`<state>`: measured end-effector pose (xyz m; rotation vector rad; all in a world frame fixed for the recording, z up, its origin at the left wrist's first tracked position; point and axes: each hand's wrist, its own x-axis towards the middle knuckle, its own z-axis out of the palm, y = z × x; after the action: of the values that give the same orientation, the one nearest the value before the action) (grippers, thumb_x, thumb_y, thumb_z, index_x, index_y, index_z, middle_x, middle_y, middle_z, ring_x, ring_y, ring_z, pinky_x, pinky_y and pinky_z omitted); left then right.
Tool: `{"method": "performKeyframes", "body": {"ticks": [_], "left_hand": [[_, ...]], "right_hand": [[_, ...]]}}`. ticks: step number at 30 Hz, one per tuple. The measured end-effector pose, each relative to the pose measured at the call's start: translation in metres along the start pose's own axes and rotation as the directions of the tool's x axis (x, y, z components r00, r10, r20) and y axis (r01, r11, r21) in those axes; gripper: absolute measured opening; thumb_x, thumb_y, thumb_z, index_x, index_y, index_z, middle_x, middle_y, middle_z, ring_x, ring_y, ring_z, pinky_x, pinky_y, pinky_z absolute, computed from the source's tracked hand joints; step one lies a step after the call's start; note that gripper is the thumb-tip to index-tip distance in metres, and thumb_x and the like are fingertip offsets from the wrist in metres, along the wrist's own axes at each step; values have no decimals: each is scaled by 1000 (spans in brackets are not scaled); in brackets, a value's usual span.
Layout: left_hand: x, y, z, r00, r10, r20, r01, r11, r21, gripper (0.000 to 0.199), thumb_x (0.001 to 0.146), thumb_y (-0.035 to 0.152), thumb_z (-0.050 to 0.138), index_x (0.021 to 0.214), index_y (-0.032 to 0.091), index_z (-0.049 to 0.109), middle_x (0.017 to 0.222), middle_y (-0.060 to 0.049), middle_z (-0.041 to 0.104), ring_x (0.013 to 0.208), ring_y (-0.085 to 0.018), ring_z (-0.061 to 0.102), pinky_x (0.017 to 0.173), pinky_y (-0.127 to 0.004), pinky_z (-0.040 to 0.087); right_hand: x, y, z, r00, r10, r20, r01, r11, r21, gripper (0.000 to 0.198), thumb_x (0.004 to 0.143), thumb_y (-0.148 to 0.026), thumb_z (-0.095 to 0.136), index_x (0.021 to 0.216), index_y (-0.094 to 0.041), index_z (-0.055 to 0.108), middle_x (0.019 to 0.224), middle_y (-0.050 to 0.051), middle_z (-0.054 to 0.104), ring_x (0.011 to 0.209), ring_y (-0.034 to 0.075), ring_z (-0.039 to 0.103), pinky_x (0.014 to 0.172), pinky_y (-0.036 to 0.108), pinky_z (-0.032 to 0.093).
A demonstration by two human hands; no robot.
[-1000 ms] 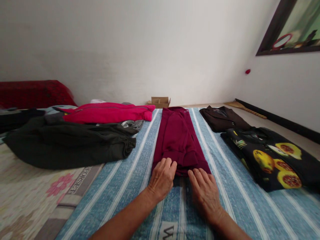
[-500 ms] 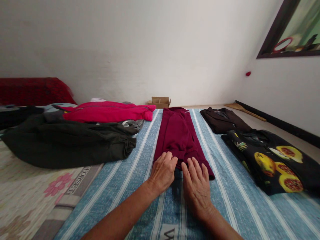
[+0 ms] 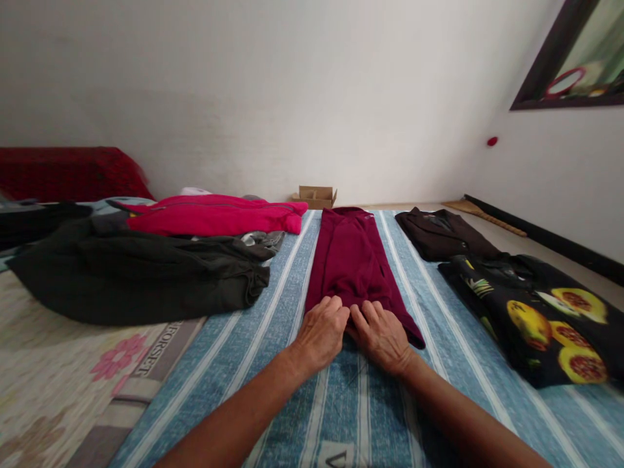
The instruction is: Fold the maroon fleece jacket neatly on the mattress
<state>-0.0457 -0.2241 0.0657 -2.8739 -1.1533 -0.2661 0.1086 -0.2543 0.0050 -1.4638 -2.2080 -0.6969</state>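
Observation:
A maroon garment (image 3: 353, 260), folded into a long strip, lies on a blue striped bedsheet (image 3: 263, 351). My left hand (image 3: 322, 331) is closed on its near edge, fingers curled over the cloth. Close beside it, my right hand (image 3: 380, 335) also pinches that near edge, with its fingers bent and the fingertips partly hidden. The garment's near right corner spreads out past my right hand. What kind of top it is does not show clearly.
On the left lie dark green clothing (image 3: 146, 276) and a bright pink garment (image 3: 219, 216). To the right are a folded brown garment (image 3: 443, 234) and a black fruit-print garment (image 3: 536, 318). A cardboard box (image 3: 316, 196) stands by the wall.
My right hand has gone from fingers laid out on the cloth to a closed grip, shifting inward toward my left hand. The view has swung slightly left.

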Motion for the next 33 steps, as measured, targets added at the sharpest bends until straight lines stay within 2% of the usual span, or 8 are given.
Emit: {"method": "performKeyframes", "body": {"ticks": [7, 12, 18, 21, 23, 25, 28, 33], "left_hand": [[5, -14, -8, 996, 79, 30, -77, 995, -62, 17, 83, 9, 42, 79, 17, 56, 83, -4, 55, 81, -18, 52, 72, -30, 46], [10, -32, -23, 993, 117, -30, -121, 940, -319, 11, 79, 16, 53, 86, 17, 61, 86, -2, 59, 82, -15, 56, 77, -26, 46], [3, -56, -33, 974, 15, -226, -120, 880, -459, 43, 75, 32, 64, 115, 17, 57, 116, -9, 60, 109, -21, 55, 96, -35, 44], [-4, -65, -23, 966, -39, -256, -78, 898, -432, 77, 65, 30, 73, 134, 19, 40, 137, -12, 46, 126, -26, 43, 105, -44, 36], [-5, -69, -13, 962, -63, -266, -62, 898, -436, 86, 64, 25, 73, 140, 20, 32, 141, -12, 42, 129, -25, 40, 106, -45, 35], [-4, -71, -2, 957, -73, -280, -65, 889, -454, 78, 68, 21, 69, 138, 18, 35, 138, -12, 46, 127, -24, 43, 105, -44, 37], [0, -70, 3, 937, -55, -346, -126, 870, -478, 50, 77, 20, 60, 126, 17, 49, 124, -10, 59, 116, -20, 53, 100, -40, 43], [-7, -47, -25, 918, 47, -393, -260, 820, -510, 33, 83, 24, 56, 116, 20, 57, 109, -7, 67, 101, -18, 62, 91, -33, 49]], "right_hand": [[18, 8, -7, 987, -74, 141, 57, 991, 124, 11, 92, -29, 51, 89, -19, 51, 83, 4, 54, 74, 19, 50, 52, 27, 35], [25, 14, -11, 979, -126, 160, 107, 987, 123, 4, 91, -19, 49, 87, -19, 50, 78, 2, 55, 68, 17, 51, 50, 28, 34], [38, 30, -24, 991, -90, 98, 74, 986, 150, 5, 89, -21, 53, 85, -20, 51, 74, 0, 55, 66, 16, 50, 51, 29, 30], [44, 38, -34, 992, -98, 74, 85, 983, 162, 4, 89, -20, 53, 85, -19, 51, 74, 0, 55, 66, 16, 48, 53, 29, 29], [46, 41, -41, 993, -108, 53, 98, 982, 161, 5, 89, -20, 51, 85, -19, 51, 74, 0, 54, 65, 16, 47, 54, 29, 29], [47, 42, -48, 993, -118, 33, 111, 981, 159, 6, 90, -19, 48, 85, -19, 51, 73, 1, 54, 64, 15, 46, 54, 29, 28], [43, 42, -62, 992, -130, -4, 129, 977, 172, 10, 91, -17, 44, 84, -19, 52, 72, 1, 53, 62, 16, 45, 53, 30, 28], [27, 37, -104, 988, -144, -48, 151, 963, 221, 19, 94, -18, 38, 81, -19, 52, 69, 2, 54, 57, 15, 46, 50, 30, 30]]}}
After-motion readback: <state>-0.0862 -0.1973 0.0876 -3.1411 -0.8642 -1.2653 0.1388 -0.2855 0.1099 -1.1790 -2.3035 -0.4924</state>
